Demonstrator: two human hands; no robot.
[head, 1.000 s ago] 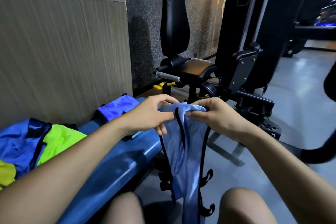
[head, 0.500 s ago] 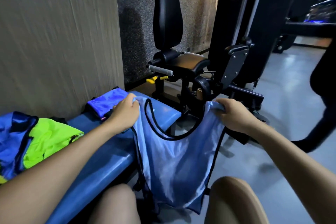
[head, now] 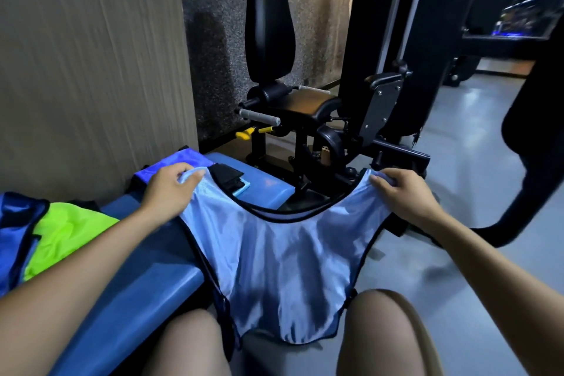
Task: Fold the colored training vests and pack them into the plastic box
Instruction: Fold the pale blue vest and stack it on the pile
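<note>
A light blue training vest (head: 274, 268) with black trim hangs spread wide in front of me, its lower edge between my knees. My left hand (head: 171, 192) grips its left shoulder strap over the blue bench (head: 146, 284). My right hand (head: 403, 192) grips the right shoulder strap out over the floor. A neon green vest (head: 70, 232) and a blue vest (head: 15, 232) lie piled at the bench's left end. A folded royal blue vest (head: 171, 166) sits at the bench's far end, behind my left hand. No plastic box is in view.
A black pouch and a light blue phone (head: 235, 185) lie on the bench's far end. A black gym machine (head: 305, 107) with a padded seat stands straight ahead. A wood-panel wall (head: 91, 70) runs along the left. Grey floor (head: 457, 284) lies to the right.
My hands have moved apart, each holding a shoulder strap. The light blue vest went from a bunched strip to a wide, flat spread.
</note>
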